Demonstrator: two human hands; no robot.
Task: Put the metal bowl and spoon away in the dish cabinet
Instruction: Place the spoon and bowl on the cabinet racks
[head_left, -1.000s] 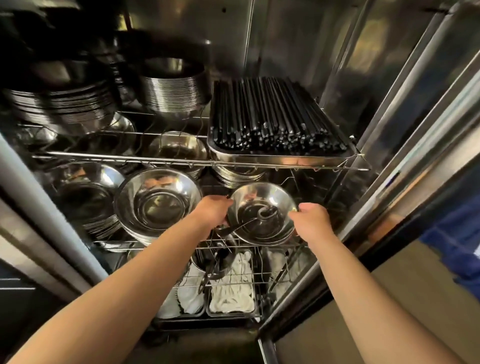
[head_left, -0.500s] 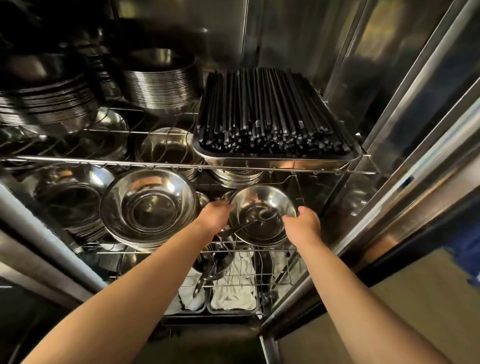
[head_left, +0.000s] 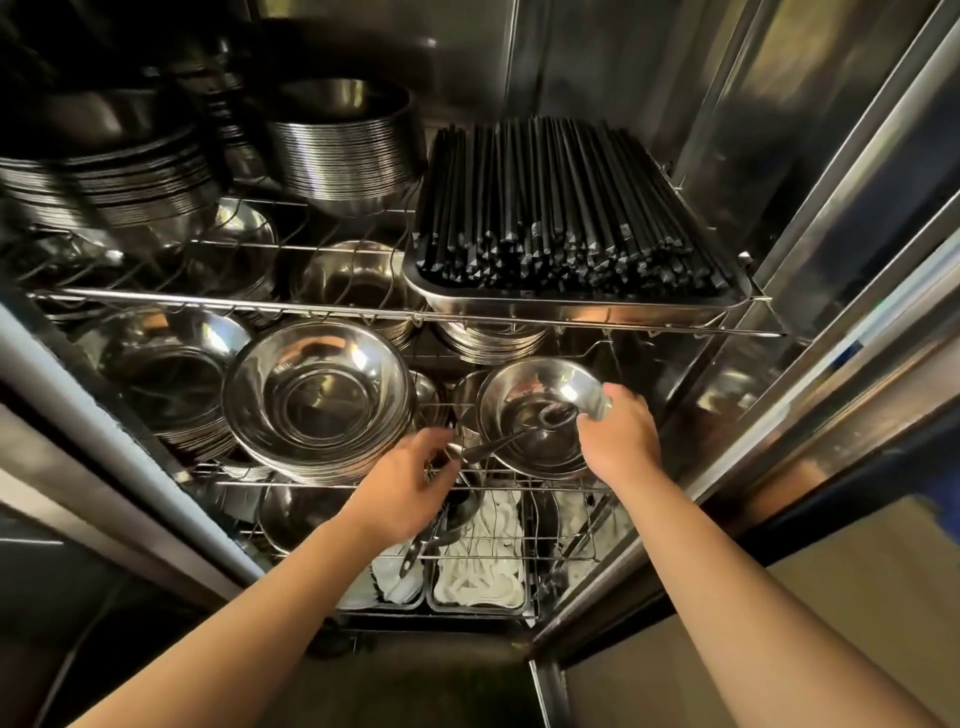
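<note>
The small metal bowl (head_left: 524, 400) sits at the right of the cabinet's middle wire shelf (head_left: 363, 486), on top of other bowls. The spoon (head_left: 511, 434) lies in it, with its head near the bowl's centre and its handle sticking out over the left rim. My left hand (head_left: 410, 480) is below and left of the bowl, its fingers closed around the end of the spoon handle. On the bowl's right rim my right hand (head_left: 615, 434) keeps its grip, thumb over the edge.
A larger stack of metal bowls (head_left: 317, 395) stands just left of the small bowl. Above, the upper shelf carries a tray of black chopsticks (head_left: 566, 218) and stacks of metal dishes (head_left: 337, 145). Below lie trays with white cloths (head_left: 480, 561). The cabinet's steel door frame (head_left: 810, 291) rises at right.
The bowl has moved deeper onto the middle shelf. My left hand has dropped from the bowl's left rim to the spoon handle. My right hand stays on the right rim.
</note>
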